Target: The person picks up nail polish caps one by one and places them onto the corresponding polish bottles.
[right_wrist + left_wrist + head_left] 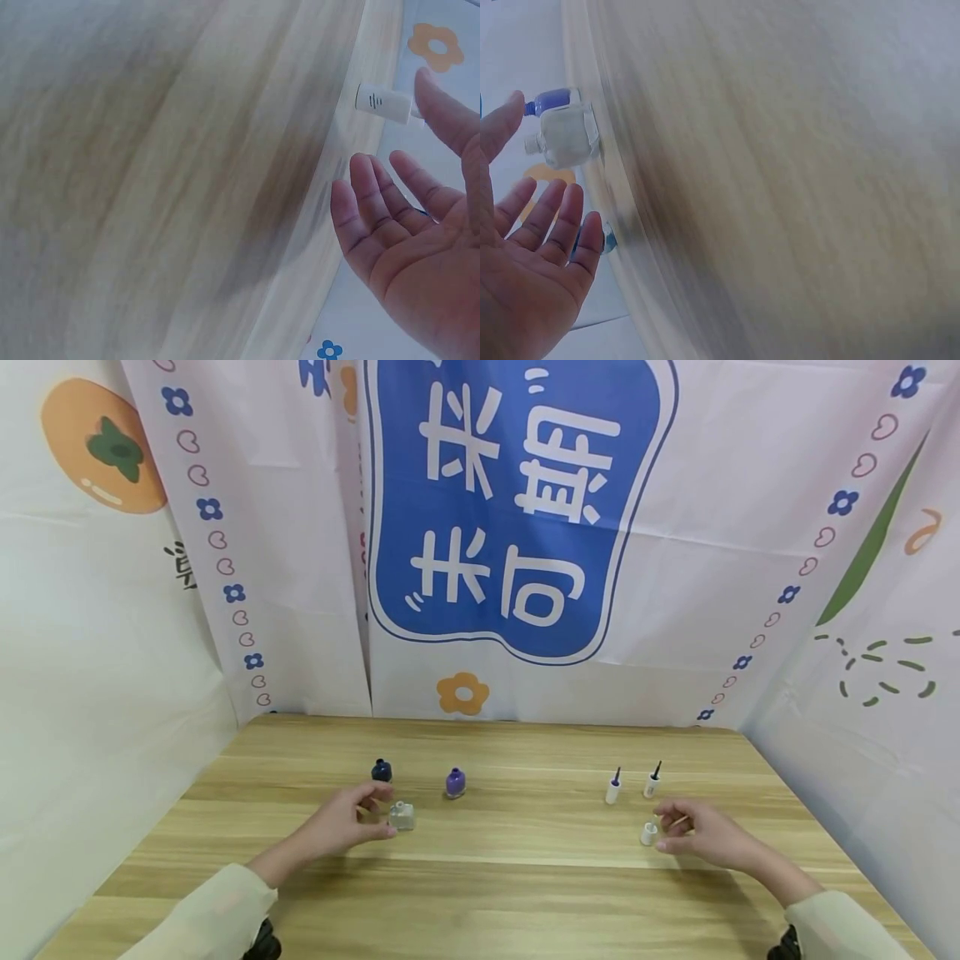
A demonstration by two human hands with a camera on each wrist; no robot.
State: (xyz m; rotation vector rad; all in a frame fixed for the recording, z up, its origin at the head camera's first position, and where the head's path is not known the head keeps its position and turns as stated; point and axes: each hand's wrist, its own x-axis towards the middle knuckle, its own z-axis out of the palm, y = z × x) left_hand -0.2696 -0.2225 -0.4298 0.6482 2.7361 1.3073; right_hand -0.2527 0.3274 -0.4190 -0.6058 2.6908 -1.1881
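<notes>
My left hand is beside an uncapped nail polish bottle of pale, whitish colour, its thumb and fingers spread apart. In the left wrist view that pale bottle stands beyond the fingertips, with no grip on it. Behind the hand is a dark blue nail polish bottle, and a purple one stands to its right; both are uncapped. On the right, my right hand is held with loosely bent fingers by a white brush cap. The right wrist view shows this cap near the thumb, not gripped.
Two more white caps stand brush-up behind the right hand, one with a purple brush, one with a dark brush. All sit on a wood-grain table. A printed cloth hangs at the table's back edge and sides.
</notes>
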